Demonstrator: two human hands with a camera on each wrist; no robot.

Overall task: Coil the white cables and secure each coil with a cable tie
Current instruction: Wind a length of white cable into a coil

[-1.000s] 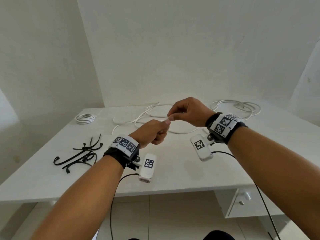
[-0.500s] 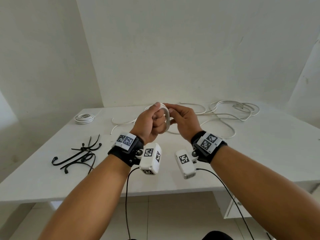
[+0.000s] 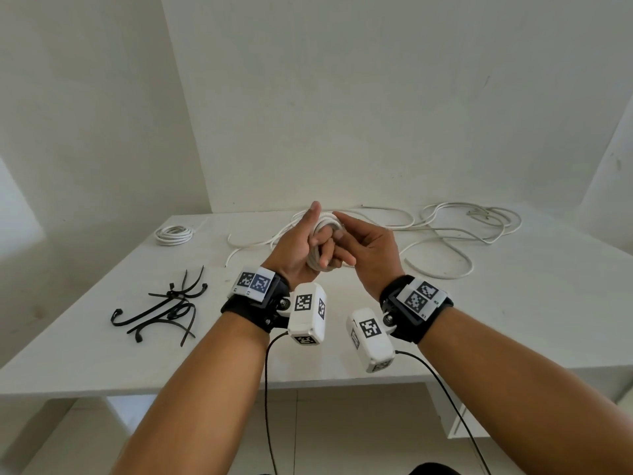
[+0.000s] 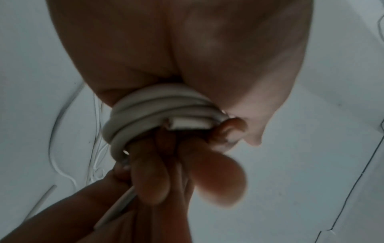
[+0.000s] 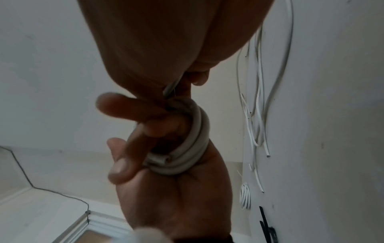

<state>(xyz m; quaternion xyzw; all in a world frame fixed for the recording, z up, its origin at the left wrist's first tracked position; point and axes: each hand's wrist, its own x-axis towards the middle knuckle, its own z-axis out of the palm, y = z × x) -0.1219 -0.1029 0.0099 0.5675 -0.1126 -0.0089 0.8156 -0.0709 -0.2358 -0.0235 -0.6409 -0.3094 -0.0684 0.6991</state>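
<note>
A white cable is wound in a small coil (image 3: 327, 225) round the curled fingers of my left hand (image 3: 298, 248), thumb raised, above the middle of the white table (image 3: 479, 320). The left wrist view shows several turns of this coil (image 4: 158, 106) and its cut end. My right hand (image 3: 366, 248) is right beside the coil and pinches the cable's free strand (image 4: 116, 208) close to it. In the right wrist view the coil (image 5: 195, 143) sits against the left palm. Loose white cables (image 3: 462, 228) lie at the back right.
A finished white coil (image 3: 173, 234) lies at the back left of the table. A heap of black cable ties (image 3: 164, 303) lies on the left side. A drawer unit (image 3: 459, 423) stands under the table's right end. Walls close in behind and left.
The hands have come together from a stretched strand. More cable is wound round the left fingers, and the loose cable on the table has been drawn in and shifted.
</note>
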